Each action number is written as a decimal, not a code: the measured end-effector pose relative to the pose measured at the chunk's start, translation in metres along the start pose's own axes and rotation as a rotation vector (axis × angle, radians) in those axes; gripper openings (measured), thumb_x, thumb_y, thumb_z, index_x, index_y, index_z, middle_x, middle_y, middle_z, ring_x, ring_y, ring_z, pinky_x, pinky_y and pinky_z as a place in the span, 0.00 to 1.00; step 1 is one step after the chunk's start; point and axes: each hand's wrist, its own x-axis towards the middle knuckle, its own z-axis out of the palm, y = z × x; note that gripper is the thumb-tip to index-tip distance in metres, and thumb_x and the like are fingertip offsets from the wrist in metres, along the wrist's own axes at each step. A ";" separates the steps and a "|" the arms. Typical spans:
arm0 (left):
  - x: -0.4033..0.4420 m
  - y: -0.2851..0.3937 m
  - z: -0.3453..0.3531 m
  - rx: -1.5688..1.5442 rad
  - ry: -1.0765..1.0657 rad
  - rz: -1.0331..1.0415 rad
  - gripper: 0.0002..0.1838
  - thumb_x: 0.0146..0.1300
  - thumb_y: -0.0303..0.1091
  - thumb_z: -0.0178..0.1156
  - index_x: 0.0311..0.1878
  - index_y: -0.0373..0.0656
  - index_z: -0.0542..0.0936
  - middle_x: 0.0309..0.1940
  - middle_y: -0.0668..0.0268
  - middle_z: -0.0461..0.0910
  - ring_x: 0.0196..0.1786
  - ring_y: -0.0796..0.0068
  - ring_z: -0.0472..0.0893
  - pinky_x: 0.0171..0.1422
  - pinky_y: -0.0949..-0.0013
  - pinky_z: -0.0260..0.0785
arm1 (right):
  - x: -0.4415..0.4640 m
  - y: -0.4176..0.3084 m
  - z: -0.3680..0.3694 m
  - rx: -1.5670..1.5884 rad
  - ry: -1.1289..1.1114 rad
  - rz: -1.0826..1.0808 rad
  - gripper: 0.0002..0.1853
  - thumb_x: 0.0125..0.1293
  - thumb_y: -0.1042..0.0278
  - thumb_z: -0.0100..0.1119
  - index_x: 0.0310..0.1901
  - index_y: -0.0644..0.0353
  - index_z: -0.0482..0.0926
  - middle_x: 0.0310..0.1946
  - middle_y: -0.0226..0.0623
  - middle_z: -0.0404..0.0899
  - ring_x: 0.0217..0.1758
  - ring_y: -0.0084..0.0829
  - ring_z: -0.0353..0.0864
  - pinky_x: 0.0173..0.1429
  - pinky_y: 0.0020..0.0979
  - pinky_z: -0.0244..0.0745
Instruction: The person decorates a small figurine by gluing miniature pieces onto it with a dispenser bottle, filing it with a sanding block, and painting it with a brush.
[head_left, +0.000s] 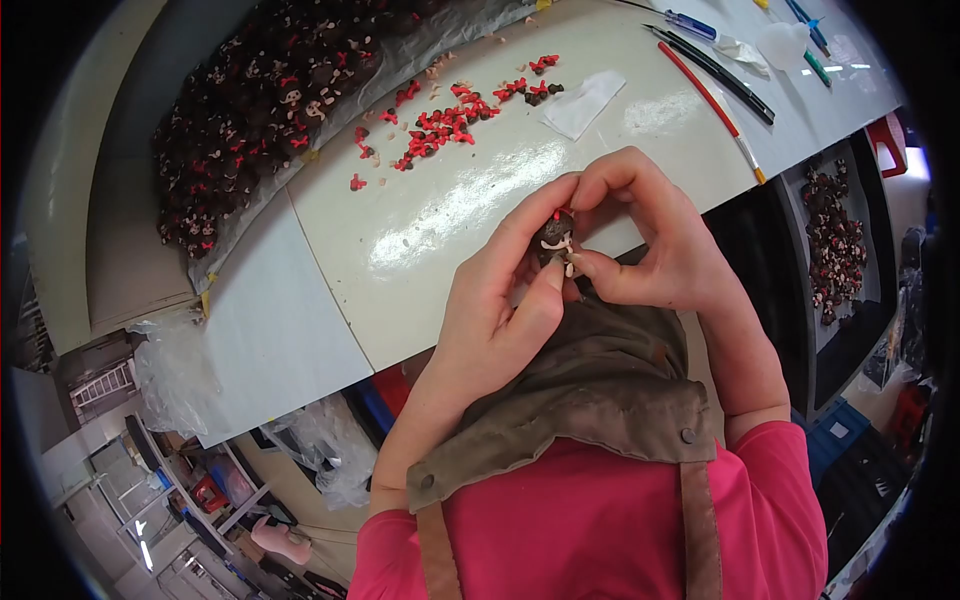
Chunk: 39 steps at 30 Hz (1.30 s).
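A small dark brown figurine (557, 232) with a pale face and a red bit on top is held between both hands at the table's front edge. My left hand (515, 290) has its thumb and fingers closed round the figurine's left side. From the right, my right hand (650, 235) pinches near its lower part with thumb and fingertips, the fingers arched over it. Beyond the hands, small red pieces (440, 130) and some dark ones lie scattered on the white table (400, 270).
Many dark figurines (270, 110) are heaped on plastic at the back left. A white tissue (583, 105), a red brush (700, 90) and several pens lie at the back right. More figurines (835, 240) fill a black tray at the right.
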 end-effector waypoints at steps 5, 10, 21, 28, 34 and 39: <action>0.002 -0.002 -0.002 -0.021 -0.031 0.043 0.28 0.63 0.20 0.45 0.68 0.37 0.65 0.51 0.63 0.74 0.42 0.81 0.76 0.48 0.75 0.72 | 0.000 0.001 0.000 -0.026 0.001 0.008 0.22 0.51 0.80 0.67 0.46 0.62 0.68 0.43 0.34 0.72 0.44 0.25 0.77 0.55 0.29 0.74; 0.002 0.000 -0.002 -0.032 -0.026 0.034 0.28 0.63 0.20 0.45 0.69 0.36 0.65 0.53 0.61 0.73 0.44 0.79 0.76 0.49 0.74 0.73 | 0.001 0.004 0.003 0.005 0.067 -0.035 0.18 0.52 0.77 0.67 0.43 0.61 0.70 0.38 0.33 0.77 0.42 0.26 0.81 0.50 0.28 0.76; 0.002 -0.001 -0.002 -0.043 -0.014 0.018 0.27 0.63 0.19 0.46 0.67 0.36 0.67 0.49 0.64 0.75 0.40 0.82 0.77 0.46 0.77 0.72 | 0.001 0.004 0.002 0.052 0.059 -0.020 0.18 0.52 0.76 0.67 0.43 0.61 0.70 0.37 0.32 0.76 0.42 0.25 0.80 0.51 0.28 0.76; 0.002 -0.001 -0.001 -0.064 0.002 0.004 0.27 0.63 0.19 0.46 0.68 0.36 0.66 0.48 0.64 0.75 0.40 0.82 0.77 0.47 0.77 0.72 | 0.002 0.003 0.001 0.024 0.056 -0.018 0.18 0.52 0.75 0.67 0.43 0.61 0.70 0.37 0.31 0.76 0.42 0.25 0.79 0.51 0.28 0.75; 0.001 0.000 -0.002 -0.071 -0.032 0.004 0.27 0.65 0.21 0.45 0.69 0.36 0.64 0.54 0.62 0.73 0.47 0.81 0.76 0.51 0.75 0.74 | 0.001 0.003 0.002 0.016 0.065 -0.005 0.17 0.53 0.74 0.66 0.43 0.60 0.70 0.36 0.31 0.76 0.42 0.24 0.79 0.51 0.27 0.74; 0.002 0.000 -0.004 -0.080 -0.055 0.025 0.26 0.67 0.21 0.44 0.69 0.35 0.63 0.58 0.60 0.71 0.52 0.78 0.76 0.52 0.73 0.75 | 0.002 0.005 0.002 -0.006 0.060 -0.038 0.17 0.53 0.74 0.65 0.43 0.60 0.71 0.36 0.30 0.76 0.42 0.23 0.77 0.51 0.27 0.74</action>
